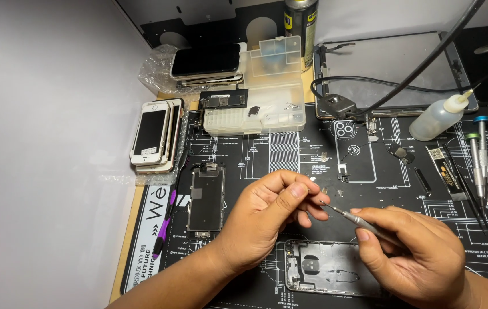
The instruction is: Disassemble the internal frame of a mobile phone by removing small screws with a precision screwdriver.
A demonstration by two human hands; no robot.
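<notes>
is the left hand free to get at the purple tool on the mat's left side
Probably not at once: the left hand is pinching something tiny at the screwdriver tip. The path to the purple tool looks open.

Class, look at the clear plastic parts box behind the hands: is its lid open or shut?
Open: the clear plastic parts box has its lid raised behind, compartments exposed.

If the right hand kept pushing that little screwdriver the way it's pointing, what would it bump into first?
The right hand aims the screwdriver up and to the left. Its tip sits right at the left hand's fingertips, so it would most likely meet those first, or a tiny part pinched there. Depth is hard to judge.
</notes>
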